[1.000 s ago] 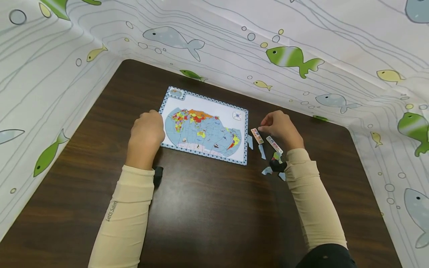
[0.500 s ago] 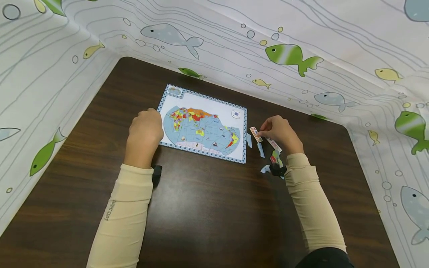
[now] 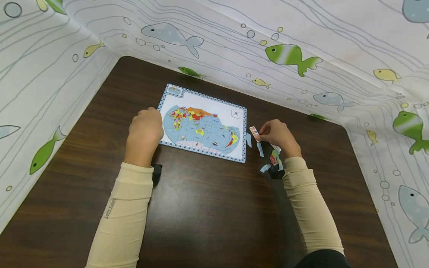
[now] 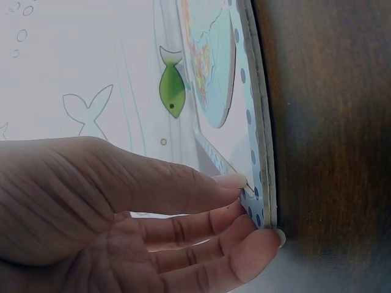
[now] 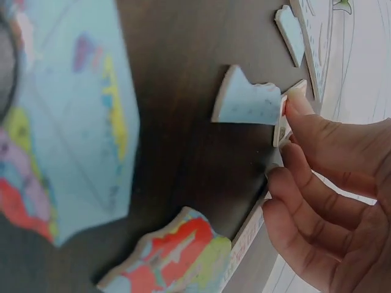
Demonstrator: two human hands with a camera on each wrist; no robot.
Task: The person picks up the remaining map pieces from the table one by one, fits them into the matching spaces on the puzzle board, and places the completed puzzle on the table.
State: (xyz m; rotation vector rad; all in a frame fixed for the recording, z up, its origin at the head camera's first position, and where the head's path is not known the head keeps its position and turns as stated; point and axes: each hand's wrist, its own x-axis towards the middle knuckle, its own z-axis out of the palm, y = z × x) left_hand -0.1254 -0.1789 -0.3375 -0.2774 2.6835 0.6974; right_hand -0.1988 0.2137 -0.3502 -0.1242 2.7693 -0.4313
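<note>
Here, in the head view, a black wrist camera [image 3: 276,172] partly hides loose pieces [image 3: 273,158] beside the puzzle board [image 3: 202,99] on the table [image 3: 207,208]; the left sleeve [image 3: 118,219] reads "Let's Slim". From the left wrist, the left hand [image 4: 122,198] pinches the board's corner; from the right, the right hand [image 5: 342,213] pinches an illegibly printed strip [image 5: 281,126] beside a blue piece [image 5: 244,102].

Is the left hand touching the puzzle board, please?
Touching: in the left wrist view, the left hand pinches the puzzle board at its corner.
</note>
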